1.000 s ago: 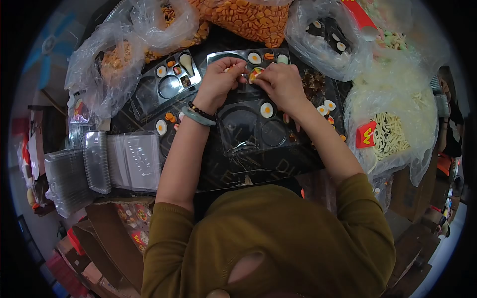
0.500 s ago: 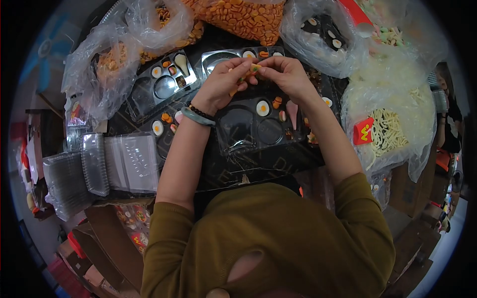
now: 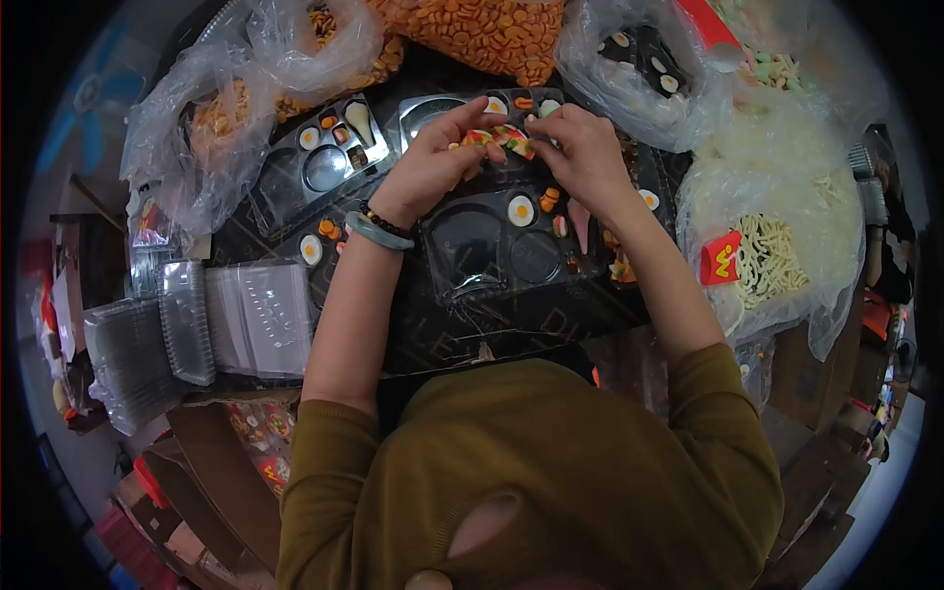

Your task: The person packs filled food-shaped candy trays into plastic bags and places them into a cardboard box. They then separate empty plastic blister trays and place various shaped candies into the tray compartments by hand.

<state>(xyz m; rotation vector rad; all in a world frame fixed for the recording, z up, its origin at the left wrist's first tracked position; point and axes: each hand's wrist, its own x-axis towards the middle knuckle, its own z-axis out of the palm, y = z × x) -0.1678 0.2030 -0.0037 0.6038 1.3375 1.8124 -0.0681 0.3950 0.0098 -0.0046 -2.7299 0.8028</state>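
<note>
Small red, yellow and green toy pieces (image 3: 513, 143), which look like pizza slices, lie across the fingers of my left hand (image 3: 438, 162). That hand is partly closed around them, its index finger raised. Close to the pieces' right end, my right hand (image 3: 587, 162) has thumb and fingers bent together in a pinch; what is in it, if anything, I cannot make out. Below the hands lies a clear moulded tray (image 3: 467, 246) with a toy fried egg (image 3: 521, 210), orange pieces (image 3: 549, 202) and a pink drumstick-shaped piece (image 3: 579, 226). Another tray (image 3: 425, 108) is partly hidden behind the hands.
A filled tray (image 3: 285, 182) sits at the left, above stacked clear plastic lids (image 3: 258, 320). Bags of orange pieces (image 3: 482, 39) line the back. At the right, a plastic bag holds pale fries-like strips (image 3: 772, 261) beside a red fries carton (image 3: 721, 258).
My hands have moved apart, the left leftward and the right slightly rightward. The colourful pieces now show more between them, and my left index finger has lifted.
</note>
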